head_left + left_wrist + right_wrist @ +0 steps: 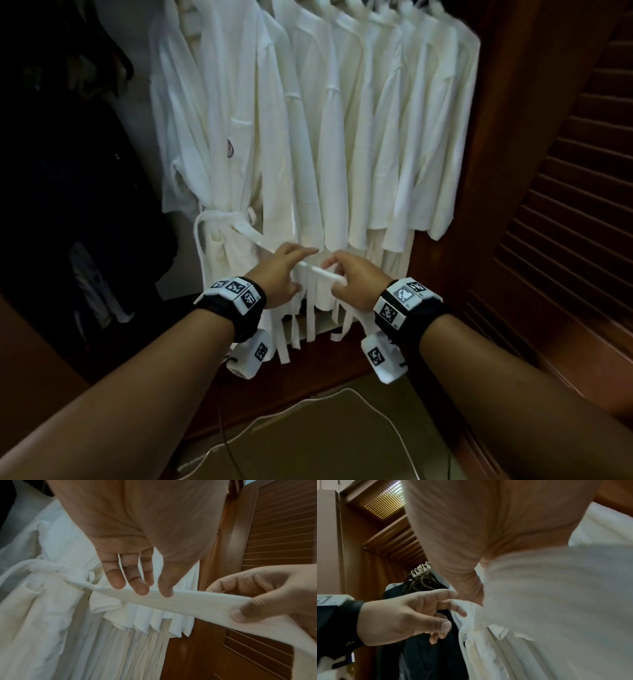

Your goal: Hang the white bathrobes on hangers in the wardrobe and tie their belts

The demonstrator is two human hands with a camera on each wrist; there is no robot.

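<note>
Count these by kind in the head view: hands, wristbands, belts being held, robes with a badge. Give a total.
Hands: 2, left hand and right hand
Wristbands: 2, left wristband and right wristband
Held belt: 1
Badged robe: 1
Total: 6

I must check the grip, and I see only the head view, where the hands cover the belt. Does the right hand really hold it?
Observer: Yes. In the left wrist view the right hand pinches the belt flat between thumb and fingers.
Operator: And the left hand?
Observer: The left hand does not grip. Its straight fingers only touch the belt's upper edge.
Operator: Where does the held strip come from?
Observer: It runs from a knot at the waist of the robe. I cannot tell how tight the knot is.
</note>
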